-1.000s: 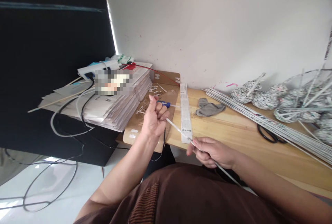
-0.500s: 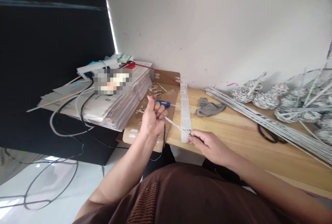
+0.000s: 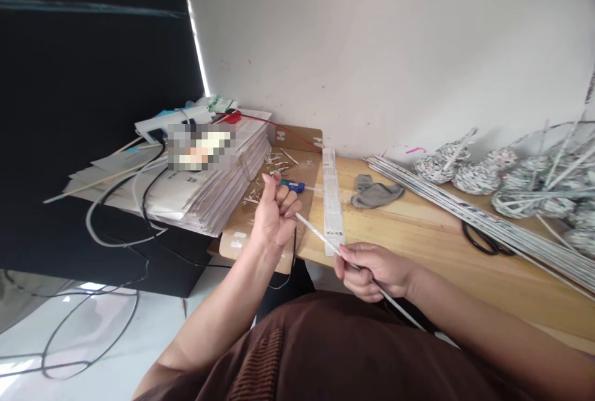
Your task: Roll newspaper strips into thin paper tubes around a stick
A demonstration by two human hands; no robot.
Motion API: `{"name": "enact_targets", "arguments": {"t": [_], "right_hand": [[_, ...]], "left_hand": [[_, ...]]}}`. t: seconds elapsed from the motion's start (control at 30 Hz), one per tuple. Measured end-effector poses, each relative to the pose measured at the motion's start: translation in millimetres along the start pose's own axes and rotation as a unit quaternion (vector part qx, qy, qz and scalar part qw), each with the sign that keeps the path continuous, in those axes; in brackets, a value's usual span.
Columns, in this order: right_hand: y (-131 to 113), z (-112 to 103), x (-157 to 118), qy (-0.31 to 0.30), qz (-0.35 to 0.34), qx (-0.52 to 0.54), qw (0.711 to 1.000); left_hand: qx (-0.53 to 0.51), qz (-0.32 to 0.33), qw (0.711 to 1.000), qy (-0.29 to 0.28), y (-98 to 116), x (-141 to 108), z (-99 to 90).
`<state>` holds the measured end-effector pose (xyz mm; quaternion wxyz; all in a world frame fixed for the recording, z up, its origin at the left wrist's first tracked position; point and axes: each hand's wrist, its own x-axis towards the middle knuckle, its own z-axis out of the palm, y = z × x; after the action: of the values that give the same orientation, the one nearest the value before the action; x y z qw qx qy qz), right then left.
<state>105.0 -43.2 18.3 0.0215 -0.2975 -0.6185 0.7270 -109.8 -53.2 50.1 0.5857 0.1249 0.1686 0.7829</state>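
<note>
A thin rolled paper stick slants between my two hands in front of my body. My left hand is closed round its upper left end, thumb raised. My right hand grips it lower down, and the rod passes on below that hand toward my lap. Just behind the rod, a flat printed paper strip lies upright across the wooden table. A blue glue gun rests behind my left hand on a brown board, partly hidden.
Left stands a tall stack of papers with a power strip and cables. A grey cloth, a bundle of long paper rods, black scissors handles and wound paper balls lie to the right.
My right hand has moved slightly down and turned, its fingers now wrapped round the rod, which shows below the hand. My left hand has barely moved.
</note>
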Motion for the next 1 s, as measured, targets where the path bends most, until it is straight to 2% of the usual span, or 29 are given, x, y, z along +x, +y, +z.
{"name": "enact_targets", "arguments": {"t": [0.03, 0.13, 0.17, 0.2, 0.27, 0.3, 0.33, 0.43, 0.47, 0.5, 0.57, 0.63, 0.67, 0.73, 0.77, 0.8, 0.83, 0.87, 0.93, 0.97, 1.0], "right_hand": [[-0.2, -0.3, -0.5, 0.016, -0.009, -0.012, 1.0], [-0.8, -0.7, -2.7, 0.133, -0.078, -0.071, 0.986], [-0.6, -0.9, -3.3, 0.134, -0.082, -0.066, 0.985], [-0.2, -1.3, -3.7, 0.099, -0.067, -0.04, 0.992], [1.0, -2.3, -3.6, -0.014, -0.009, 0.032, 0.999], [1.3, -2.5, -3.2, -0.044, 0.009, 0.047, 0.998], [1.4, -2.6, -2.6, -0.036, 0.008, 0.036, 0.999], [-0.2, -1.1, -1.0, 0.118, -0.071, -0.073, 0.988], [-0.8, -0.4, -0.7, 0.149, -0.088, -0.086, 0.981], [-1.1, 0.2, -0.7, 0.144, -0.088, -0.074, 0.983], [-1.0, 0.6, -0.7, 0.049, -0.041, 0.006, 0.998], [-0.5, 0.6, -0.7, -0.034, 0.008, 0.063, 0.997], [-0.6, 0.5, -0.8, -0.027, 0.006, 0.049, 0.998], [-1.8, 0.8, -1.5, 0.084, -0.056, -0.056, 0.993], [-2.6, 1.1, -2.3, 0.15, -0.095, -0.115, 0.977], [-3.4, 1.2, -3.4, 0.193, -0.121, -0.156, 0.961], [-3.9, 1.0, -4.7, 0.2, -0.123, -0.168, 0.957], [-4.1, 0.5, -6.1, 0.167, -0.099, -0.146, 0.97], [-3.1, -1.7, -8.7, 0.033, -0.009, -0.033, 0.999], [-2.3, -3.0, -9.6, -0.026, 0.028, 0.029, 0.999], [-1.6, -4.3, -10.1, -0.06, 0.046, 0.081, 0.994]], "left_hand": [[0.001, 0.001, 1.0, 0.002, 0.4, 0.0, -0.2], [0.008, 0.017, 1.0, 0.009, 1.2, 0.9, -1.8], [0.009, 0.02, 1.0, 0.009, 1.2, 1.2, -2.2], [0.008, 0.018, 1.0, 0.006, 1.1, 1.5, -2.4], [0.004, 0.008, 1.0, -0.002, 0.6, 1.6, -2.1], [0.003, 0.005, 1.0, -0.005, 0.2, 1.5, -1.8], [0.003, 0.004, 1.0, -0.005, -0.2, 1.4, -1.5], [0.011, 0.013, 1.0, 0.003, -0.8, 1.2, -1.1], [0.011, 0.016, 1.0, 0.006, -0.8, 1.2, -1.2], [0.01, 0.016, 1.0, 0.007, -0.6, 1.2, -1.3], [0.004, 0.009, 1.0, 0.004, -0.1, 1.1, -1.5], [-0.001, 0.002, 1.0, -0.001, 0.5, 0.8, -1.6], [-0.002, 0.001, 1.0, -0.003, 0.7, 0.6, -1.8], [-0.001, 0.007, 1.0, -0.001, 0.9, 0.5, -2.3], [-0.002, 0.011, 1.0, 0.001, 1.0, 0.5, -2.7], [-0.003, 0.014, 1.0, 0.003, 0.9, 0.6, -3.2], [-0.004, 0.014, 1.0, 0.004, 0.9, 0.8, -3.6], [-0.006, 0.013, 1.0, 0.004, 0.9, 1.1, -4.1], [-0.009, 0.007, 1.0, 0.002, 1.2, 1.8, -4.5], [-0.01, 0.005, 1.0, 0.001, 1.5, 2.1, -4.5], [-0.01, 0.005, 1.0, 0.001, 1.8, 2.5, -4.3]]}}
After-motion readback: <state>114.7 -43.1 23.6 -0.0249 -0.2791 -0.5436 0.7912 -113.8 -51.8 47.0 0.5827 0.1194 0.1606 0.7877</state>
